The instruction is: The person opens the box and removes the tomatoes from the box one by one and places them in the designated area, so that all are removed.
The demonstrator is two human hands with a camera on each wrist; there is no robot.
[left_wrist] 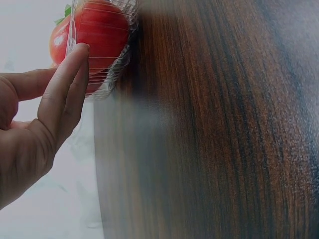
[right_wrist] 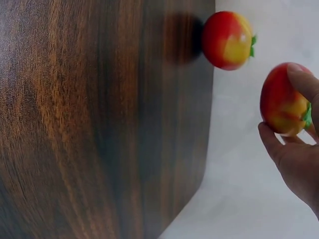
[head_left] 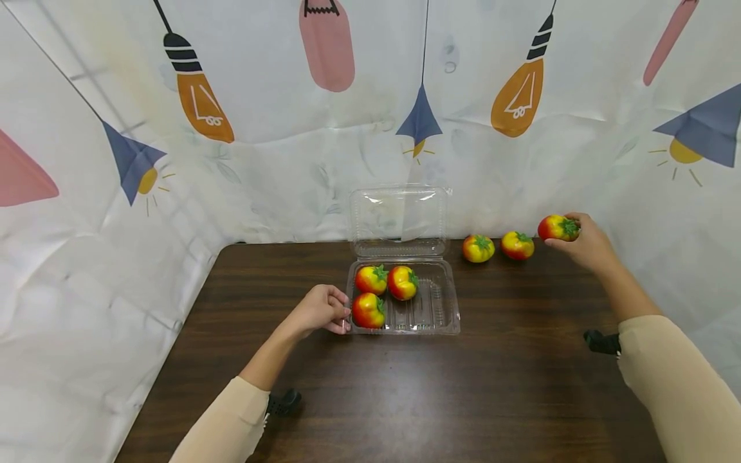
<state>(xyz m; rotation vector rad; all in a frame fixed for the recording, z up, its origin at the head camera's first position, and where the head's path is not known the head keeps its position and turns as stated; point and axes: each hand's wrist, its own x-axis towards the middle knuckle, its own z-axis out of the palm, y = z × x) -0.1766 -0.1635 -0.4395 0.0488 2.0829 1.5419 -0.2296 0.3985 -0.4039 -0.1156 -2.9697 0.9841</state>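
In the head view my right hand [head_left: 592, 245] grips a red and yellow toy tomato [head_left: 552, 227] with a green leafy top, above the table's back right edge. The right wrist view shows this tomato [right_wrist: 284, 99] between thumb and fingers, apart from another tomato [right_wrist: 228, 41]. My left hand [head_left: 320, 309] holds the left rim of a clear plastic clamshell box [head_left: 431, 328], its fingertips at the wall in the left wrist view. Three tomatoes [head_left: 368, 311] sit in the box's left and middle part. The hinged lid [head_left: 399, 218] stands upright behind it.
Two more tomatoes, one nearer the box [head_left: 478, 248] and one farther right [head_left: 517, 245], rest along the back edge of the dark wooden table [head_left: 393, 399]. A white printed curtain [head_left: 278, 173] hangs close behind the table and down its sides.
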